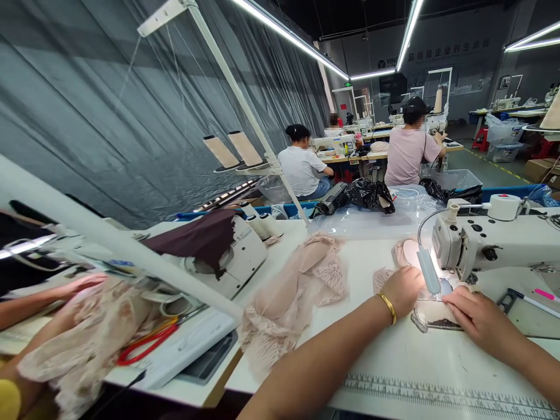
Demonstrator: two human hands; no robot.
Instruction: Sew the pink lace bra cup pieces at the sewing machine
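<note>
A beige lace bra (pixel 437 313) lies under the head of a white sewing machine (pixel 485 239), lit by a small lamp on a bendable neck (pixel 429 271). My left hand (pixel 401 290), with a gold bracelet on its wrist, is closed on the bra's left side, fingertips close to the needle area. From the right, my right hand (pixel 476 319) pinches the bra's edge between thumb and fingers. The needle itself is hidden behind the lamp. A padded cup (pixel 410 254) and some lace spread behind my left hand.
More beige lace pieces (pixel 301 280) are heaped to the left. A ruler strip (pixel 437 392) runs along the table's front. A pen (pixel 540 303) lies at right. On the neighbouring table, a co-worker's hands (pixel 83 286) handle lace near red-handled scissors (pixel 149 344). Thread cones (pixel 245 149) stand above.
</note>
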